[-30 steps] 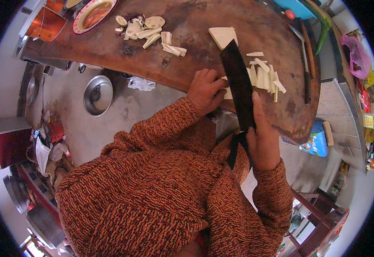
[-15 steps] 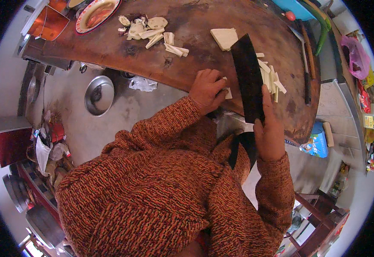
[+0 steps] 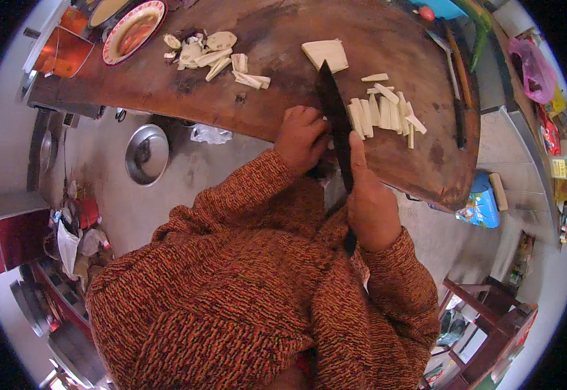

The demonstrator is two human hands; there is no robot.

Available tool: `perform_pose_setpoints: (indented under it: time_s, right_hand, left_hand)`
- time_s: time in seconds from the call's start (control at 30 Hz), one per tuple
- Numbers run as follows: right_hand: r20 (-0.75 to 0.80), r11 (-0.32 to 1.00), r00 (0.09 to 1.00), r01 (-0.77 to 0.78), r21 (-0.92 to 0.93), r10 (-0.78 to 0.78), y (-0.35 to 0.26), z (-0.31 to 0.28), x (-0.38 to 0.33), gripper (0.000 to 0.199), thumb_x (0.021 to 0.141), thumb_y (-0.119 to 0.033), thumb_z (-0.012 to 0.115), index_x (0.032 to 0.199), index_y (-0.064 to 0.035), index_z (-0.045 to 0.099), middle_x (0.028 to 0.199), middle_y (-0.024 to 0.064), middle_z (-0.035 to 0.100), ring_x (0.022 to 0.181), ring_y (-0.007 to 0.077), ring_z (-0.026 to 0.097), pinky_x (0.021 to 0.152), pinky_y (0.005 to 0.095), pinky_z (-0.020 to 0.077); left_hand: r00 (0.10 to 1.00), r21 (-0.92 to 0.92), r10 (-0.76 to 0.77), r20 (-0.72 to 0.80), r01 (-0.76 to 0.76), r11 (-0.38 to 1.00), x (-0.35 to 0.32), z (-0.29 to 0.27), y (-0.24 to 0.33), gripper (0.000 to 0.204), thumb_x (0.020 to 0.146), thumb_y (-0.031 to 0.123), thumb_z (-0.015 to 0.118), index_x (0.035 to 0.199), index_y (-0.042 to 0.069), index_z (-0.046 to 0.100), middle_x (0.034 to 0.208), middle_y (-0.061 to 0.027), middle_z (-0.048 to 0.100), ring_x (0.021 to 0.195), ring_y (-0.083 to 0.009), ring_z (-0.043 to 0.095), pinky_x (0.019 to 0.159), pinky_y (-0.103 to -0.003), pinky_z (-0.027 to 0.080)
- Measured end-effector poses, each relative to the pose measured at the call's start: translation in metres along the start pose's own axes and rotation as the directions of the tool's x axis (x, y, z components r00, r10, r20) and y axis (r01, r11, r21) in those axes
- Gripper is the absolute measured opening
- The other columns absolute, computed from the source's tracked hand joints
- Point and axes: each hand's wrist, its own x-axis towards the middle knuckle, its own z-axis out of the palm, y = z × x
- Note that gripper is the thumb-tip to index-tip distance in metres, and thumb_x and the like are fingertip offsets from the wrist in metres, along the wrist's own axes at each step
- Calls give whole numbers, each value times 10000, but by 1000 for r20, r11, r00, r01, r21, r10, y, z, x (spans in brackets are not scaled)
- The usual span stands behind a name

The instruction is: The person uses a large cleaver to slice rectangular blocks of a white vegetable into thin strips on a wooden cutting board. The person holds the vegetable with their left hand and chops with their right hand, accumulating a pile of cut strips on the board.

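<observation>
My right hand (image 3: 373, 203) grips a broad dark kitchen knife (image 3: 337, 107), its index finger stretched along the blade. The blade stands nearly edge-on, its far tip reaching toward a thick pale vegetable slab (image 3: 326, 54) on the wooden board (image 3: 277, 78). Close against the blade's left side, my left hand (image 3: 302, 138) presses down with curled fingers near the board's front edge. Under those fingers a pale piece is almost wholly hidden. Right of the knife lie several pale cut vegetable strips (image 3: 387, 112), mostly side by side.
At the board's left are pale vegetable slices and offcuts (image 3: 209, 52) and a red-rimmed plate (image 3: 160, 14). A long dark-handled utensil (image 3: 459, 123) lies along the right edge, near a blue basin (image 3: 449, 8). A metal bowl (image 3: 157, 140) sits on the floor.
The knife has moved left from beside the strips to my left hand, and its blade has turned from broadside to nearly edge-on. More of the strips now show, spread on the right.
</observation>
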Motion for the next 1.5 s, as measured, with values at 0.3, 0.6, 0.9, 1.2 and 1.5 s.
perform_pose_setpoints:
  time_s: [0.3,0.6,0.9,1.2,1.5]
  right_hand:
    - [-99,984,989,-91,152,107,31,-8,-1,854,741,71,482,1521,-150,216,879,276,612,705,463,593,609,504,473]
    - [-303,918,953,-101,-383,-21,64,-30,-5,619,848,-66,562,1436,-136,384,868,100,627,655,278,637,547,394,519]
    - [-260,884,958,-18,-467,-117,93,-46,-19,398,841,-73,574,1232,-74,497,974,107,563,724,265,626,588,377,534]
    - [-127,809,984,25,-587,-122,88,-46,-20,282,818,-128,576,1091,-89,516,913,87,511,733,245,598,563,361,502]
    - [-76,854,993,35,-519,-87,72,-46,-20,290,817,-32,548,1104,-68,524,951,121,531,818,317,593,668,412,502]
  left_hand:
    - [998,-59,63,23,-61,996,1,-9,0,245,709,99,690,943,92,620,955,-128,525,925,-334,500,817,-441,388]
    - [994,22,47,103,-49,999,42,35,5,317,748,173,719,1022,73,593,1004,-181,540,952,-381,514,831,-478,416]
    - [965,-168,-87,-247,46,985,42,18,18,202,742,30,696,921,59,606,967,-147,614,968,-367,574,850,-446,473]
    - [914,-282,376,150,-325,902,82,2,73,176,820,175,658,961,73,627,995,-127,614,969,-322,583,868,-427,470]
    - [923,-12,169,345,-176,984,116,38,40,325,841,294,637,1053,48,644,1069,-161,620,1023,-343,578,906,-447,462]
